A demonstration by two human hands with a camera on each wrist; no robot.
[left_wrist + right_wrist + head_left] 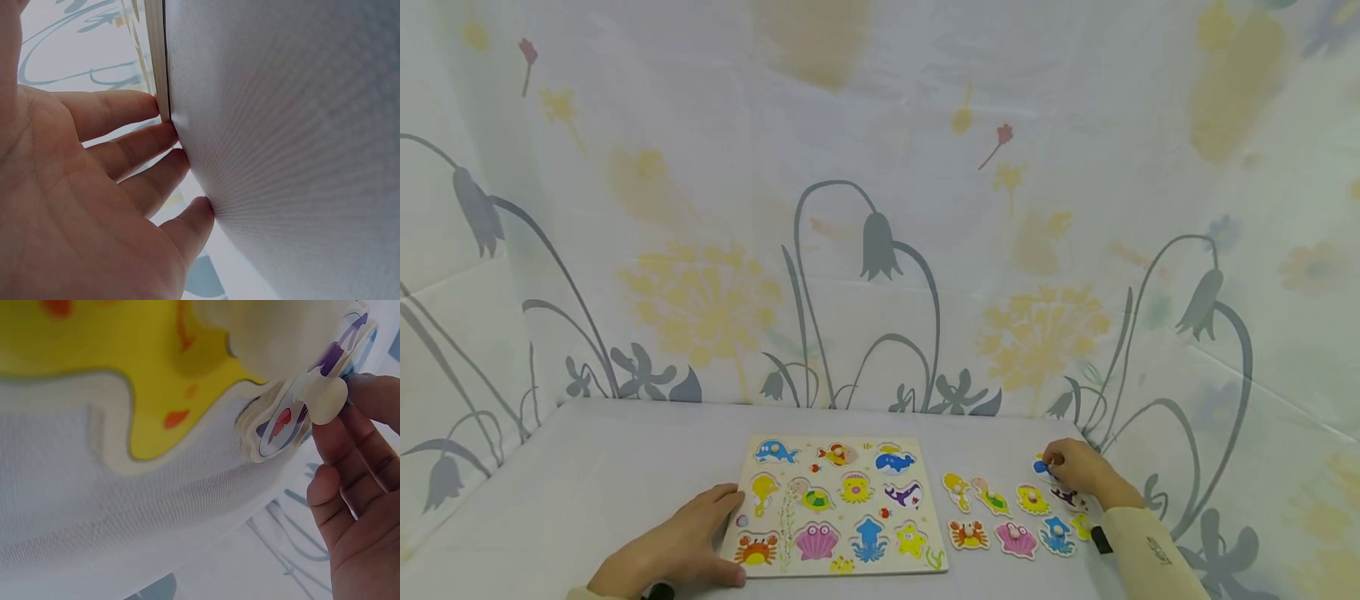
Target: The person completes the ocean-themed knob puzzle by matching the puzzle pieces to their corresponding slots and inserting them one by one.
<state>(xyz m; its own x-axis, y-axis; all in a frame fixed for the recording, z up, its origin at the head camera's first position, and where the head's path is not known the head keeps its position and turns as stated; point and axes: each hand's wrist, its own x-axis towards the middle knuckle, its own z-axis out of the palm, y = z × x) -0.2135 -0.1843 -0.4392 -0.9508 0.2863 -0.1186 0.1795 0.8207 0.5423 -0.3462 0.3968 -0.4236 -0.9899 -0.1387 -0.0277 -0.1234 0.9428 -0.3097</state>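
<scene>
A wooden puzzle board (782,512) with printed sea animals lies flat on the table. My left hand (681,537) rests at its left edge, fingers extended; in the left wrist view, fingertips (147,105) touch the board's side (157,62) and the table. Over at the right, my right hand (1086,471) pinches a blue whale puzzle piece (1042,467), mostly hidden by the fingers. Close to that hand lies the purple-and-white piece (284,428) with its round knob; the yellow star piece (162,406) is nearest the right wrist camera.
Several knobbed pieces lie right of the board, including a seahorse (957,492), turtle (992,497), octopus (1033,499), crab (968,535), pink shell (1017,540) and blue squid (1057,536). A knobbed dolphin (777,452) and fish (837,453) sit in the board. Flowered cloth (880,125) hangs behind.
</scene>
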